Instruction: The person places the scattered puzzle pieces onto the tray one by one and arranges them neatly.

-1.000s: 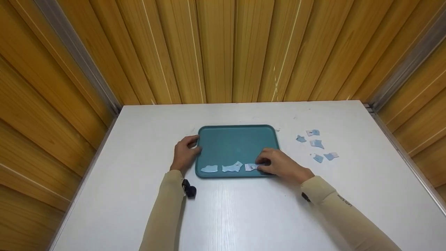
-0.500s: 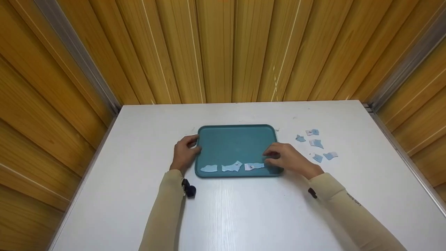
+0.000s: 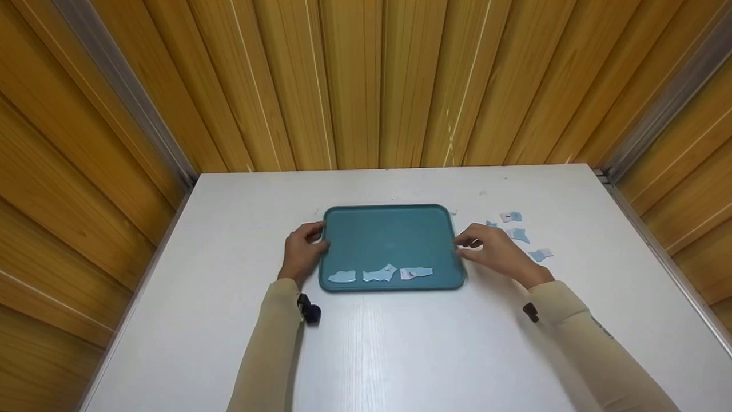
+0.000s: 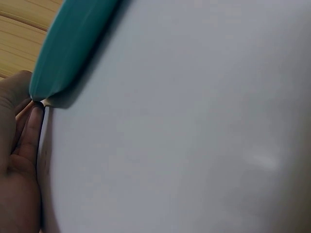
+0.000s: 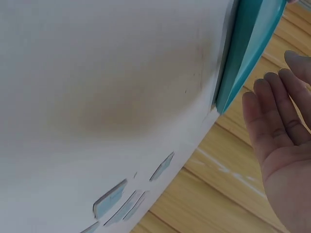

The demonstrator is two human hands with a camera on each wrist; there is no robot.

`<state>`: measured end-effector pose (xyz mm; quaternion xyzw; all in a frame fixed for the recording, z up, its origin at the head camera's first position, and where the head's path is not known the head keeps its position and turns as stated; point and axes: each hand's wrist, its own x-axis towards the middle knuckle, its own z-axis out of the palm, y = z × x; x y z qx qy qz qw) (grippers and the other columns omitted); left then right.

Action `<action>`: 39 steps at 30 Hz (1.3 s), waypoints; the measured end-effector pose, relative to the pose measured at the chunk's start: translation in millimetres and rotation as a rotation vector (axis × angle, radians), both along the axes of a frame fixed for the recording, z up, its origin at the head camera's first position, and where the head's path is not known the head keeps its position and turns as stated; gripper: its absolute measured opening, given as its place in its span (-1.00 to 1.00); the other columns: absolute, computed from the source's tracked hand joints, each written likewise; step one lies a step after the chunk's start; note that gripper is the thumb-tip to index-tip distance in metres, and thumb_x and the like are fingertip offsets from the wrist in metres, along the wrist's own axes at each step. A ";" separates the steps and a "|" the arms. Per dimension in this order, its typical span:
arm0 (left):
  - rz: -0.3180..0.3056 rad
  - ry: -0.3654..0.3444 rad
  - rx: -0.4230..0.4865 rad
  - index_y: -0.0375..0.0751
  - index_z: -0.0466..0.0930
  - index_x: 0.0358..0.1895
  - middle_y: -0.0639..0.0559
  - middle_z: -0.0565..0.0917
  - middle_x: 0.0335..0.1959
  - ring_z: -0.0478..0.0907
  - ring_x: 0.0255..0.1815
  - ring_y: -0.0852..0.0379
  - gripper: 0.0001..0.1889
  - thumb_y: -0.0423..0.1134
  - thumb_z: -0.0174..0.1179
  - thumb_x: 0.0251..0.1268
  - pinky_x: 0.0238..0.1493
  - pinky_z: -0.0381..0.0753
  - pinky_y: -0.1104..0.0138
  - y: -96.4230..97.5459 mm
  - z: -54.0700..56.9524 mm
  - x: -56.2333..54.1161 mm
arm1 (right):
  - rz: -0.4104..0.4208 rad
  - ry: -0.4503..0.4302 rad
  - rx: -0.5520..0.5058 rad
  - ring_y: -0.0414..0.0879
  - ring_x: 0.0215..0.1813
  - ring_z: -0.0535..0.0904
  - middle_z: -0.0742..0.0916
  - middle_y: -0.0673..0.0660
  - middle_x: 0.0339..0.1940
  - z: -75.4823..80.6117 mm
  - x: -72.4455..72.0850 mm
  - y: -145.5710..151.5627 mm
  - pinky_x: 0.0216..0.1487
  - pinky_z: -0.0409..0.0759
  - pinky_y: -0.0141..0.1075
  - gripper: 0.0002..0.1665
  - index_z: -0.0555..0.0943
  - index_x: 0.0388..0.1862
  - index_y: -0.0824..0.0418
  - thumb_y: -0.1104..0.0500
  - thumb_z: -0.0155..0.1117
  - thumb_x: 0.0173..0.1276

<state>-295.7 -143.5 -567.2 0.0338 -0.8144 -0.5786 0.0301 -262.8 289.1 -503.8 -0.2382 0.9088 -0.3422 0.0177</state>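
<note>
A green rectangular tray [image 3: 389, 234] lies on the white table. Along its near edge sit three flat, jagged pale blue pieces: a left one [image 3: 342, 277], a middle one [image 3: 380, 273] and a right one [image 3: 416, 273] with a whitish end. My left hand [image 3: 301, 252] touches the tray's left rim, its thumb and forefinger spread apart along it. In the left wrist view, a finger of that hand reaches the tray corner [image 4: 46, 90]. My right hand [image 3: 494, 252] holds nothing and hovers at the tray's right rim, fingers loosely bent; its palm [image 5: 291, 170] shows in the right wrist view.
More blue and white pieces lie on the table to the right: one at the back [image 3: 511, 217], one in the middle [image 3: 518, 235] and one nearer [image 3: 541, 254]. The right hand partly covers others. Wood-patterned panels [image 3: 354, 86] stand behind the table.
My right hand has let go of the right-hand piece on the tray and moved right and away to the tray's right rim. The left hand stays at the left rim.
</note>
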 end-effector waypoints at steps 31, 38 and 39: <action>-0.002 -0.011 -0.002 -0.19 0.64 0.36 -0.03 0.66 0.28 0.58 0.31 0.05 -0.48 -0.46 0.37 0.33 0.40 0.54 0.23 0.1 0.5 1.0 | -0.254 -0.081 0.066 0.28 0.17 0.66 0.73 0.30 0.11 1.1 12.5 71.9 0.23 0.67 0.18 -0.64 0.69 0.18 0.34 0.24 0.44 0.48; -0.004 0.002 0.008 -0.21 0.64 0.35 -0.06 0.65 0.28 0.58 0.30 0.02 -0.48 -0.48 0.36 0.32 0.39 0.55 0.19 0.3 0.1 1.0 | -0.278 -0.078 0.070 0.31 0.17 0.65 0.72 0.32 0.12 -2.0 18.2 87.4 0.24 0.65 0.19 -0.63 0.68 0.18 0.34 0.23 0.46 0.47; -0.002 -0.001 0.008 -0.20 0.64 0.35 -0.05 0.66 0.28 0.58 0.30 0.02 -0.48 -0.47 0.36 0.32 0.39 0.55 0.20 0.4 0.2 0.9 | -0.282 -0.079 0.070 0.32 0.16 0.66 0.72 0.33 0.12 -2.5 18.6 89.3 0.23 0.65 0.19 -0.63 0.68 0.18 0.35 0.23 0.46 0.46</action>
